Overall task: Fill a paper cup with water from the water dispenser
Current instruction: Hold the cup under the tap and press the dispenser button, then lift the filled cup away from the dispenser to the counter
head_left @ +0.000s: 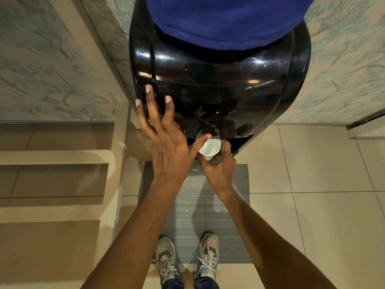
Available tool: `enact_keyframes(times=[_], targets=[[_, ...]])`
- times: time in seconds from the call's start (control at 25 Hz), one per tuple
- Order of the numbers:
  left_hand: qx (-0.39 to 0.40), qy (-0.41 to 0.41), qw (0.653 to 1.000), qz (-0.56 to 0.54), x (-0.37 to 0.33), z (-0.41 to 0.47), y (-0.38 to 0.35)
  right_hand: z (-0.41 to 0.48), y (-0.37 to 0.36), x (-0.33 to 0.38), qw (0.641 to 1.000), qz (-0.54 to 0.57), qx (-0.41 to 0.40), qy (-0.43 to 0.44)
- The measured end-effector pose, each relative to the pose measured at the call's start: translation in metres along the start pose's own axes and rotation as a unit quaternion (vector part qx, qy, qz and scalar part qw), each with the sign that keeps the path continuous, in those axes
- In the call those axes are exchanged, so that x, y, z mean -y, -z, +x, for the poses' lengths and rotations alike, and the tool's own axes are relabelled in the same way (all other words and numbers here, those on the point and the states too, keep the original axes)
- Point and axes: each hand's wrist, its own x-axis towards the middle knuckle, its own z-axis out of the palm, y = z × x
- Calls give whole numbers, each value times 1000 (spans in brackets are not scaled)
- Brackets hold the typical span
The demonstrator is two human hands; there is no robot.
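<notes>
A glossy black water dispenser (218, 80) stands against the wall, with a blue bottle (227, 19) on top. My right hand (218, 165) grips a white paper cup (209, 148) under the middle tap (211, 129); the cup tilts toward me and shows a pale inside. My left hand (166, 140) lies spread over the dispenser's front left, fingers apart, the thumb reaching to the middle tap button above the cup. A further round tap button (243, 129) sits to the right.
A grey woven mat (208, 205) lies on the tiled floor before the dispenser, and my two sneakers (187, 257) stand on its near edge. Beige steps (54, 174) rise at the left. Patterned wallpaper (343, 69) covers the walls on both sides.
</notes>
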Motion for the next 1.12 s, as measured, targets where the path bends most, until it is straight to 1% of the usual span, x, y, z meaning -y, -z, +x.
enact_keyframes(times=[0.4, 0.6, 0.72, 0.84, 0.92, 1.12], targets=[[-1, 0, 1000, -13, 1, 0, 0, -2, -1, -1, 1000, 16, -4, 2], [10, 20, 1000, -21, 3, -3, 6, -6, 2, -9, 1000, 18, 4, -1], [1, 26, 998, -59, 3, -6, 11, -13, 8, -11, 1000, 9, 6, -5], [-10, 59, 993, -105, 8, -13, 20, -24, 15, -9, 1000, -13, 17, 14], [-9, 84, 990, -112, 12, -16, 30, -34, 22, -4, 999, -5, 29, 22], [43, 122, 982, -135, 10, -17, 63, -57, 42, 36, 998, 34, 27, 50]])
